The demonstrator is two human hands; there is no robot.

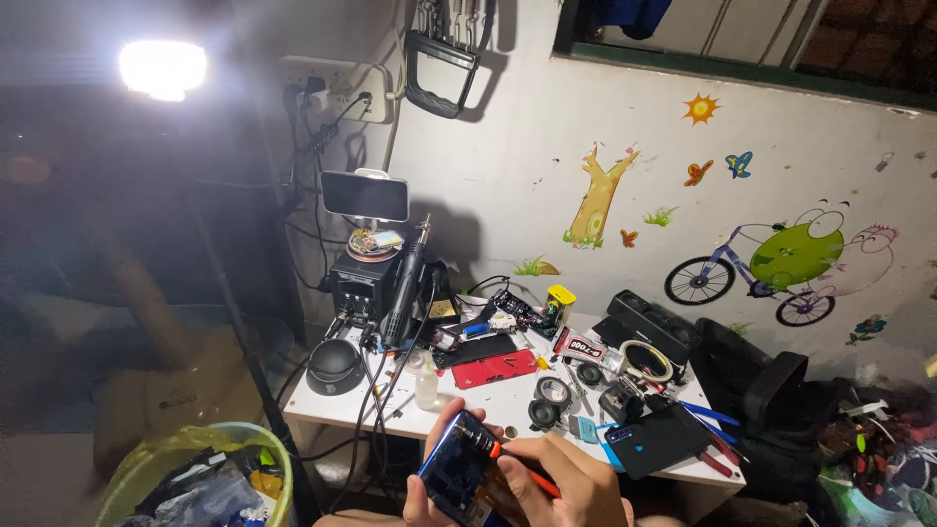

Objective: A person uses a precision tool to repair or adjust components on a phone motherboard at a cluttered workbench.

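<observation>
A dark blue phone (pixel 457 470) is held back side up at the bottom centre, tilted. My left hand (pixel 429 493) grips it from underneath, fingers wrapping its left edge. My right hand (pixel 566 483) holds an orange-handled tool (pixel 522 466) with its tip against the phone's upper right corner by the camera. Both hands hover just in front of the near edge of a small white table (pixel 493 405).
The table carries a black soldering station (pixel 363 288) with a hot-air wand, a red phone cover (pixel 494 368), tape rolls (pixel 552 390), a clear bottle (pixel 427 383), a dark phone (pixel 656 439) and small tools. A bin with a yellow bag (pixel 205 478) stands at left, a bright lamp (pixel 162 66) above.
</observation>
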